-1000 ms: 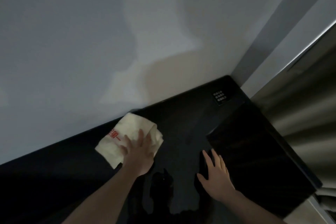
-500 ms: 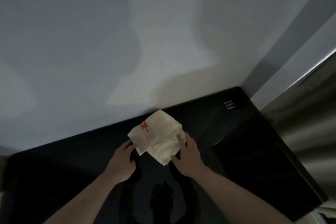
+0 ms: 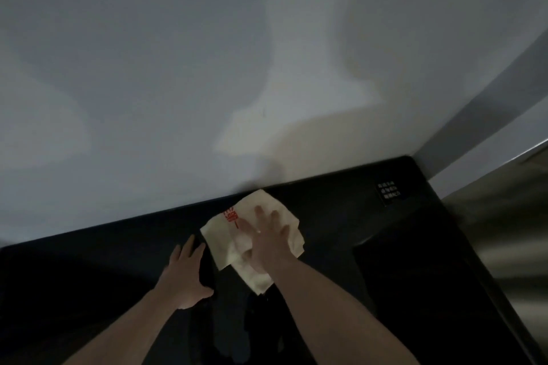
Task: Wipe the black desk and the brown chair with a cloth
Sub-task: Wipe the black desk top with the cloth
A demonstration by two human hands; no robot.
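The cream cloth (image 3: 237, 243), folded and marked with a red print near its far left corner, lies on the black tabletop (image 3: 326, 222) with its far corner touching the pale wall (image 3: 207, 68). The right hand (image 3: 268, 241) lies flat on top of the cloth, fingers straight and slightly spread, pressing it down. Just left of the cloth, the left hand (image 3: 186, 271) rests palm down on the bare tabletop, fingers extended and holding nothing, its fingertips close to the cloth's left edge. Well to the right of the cloth, a small black label with white text (image 3: 389, 191) sits on the tabletop near the wall corner.
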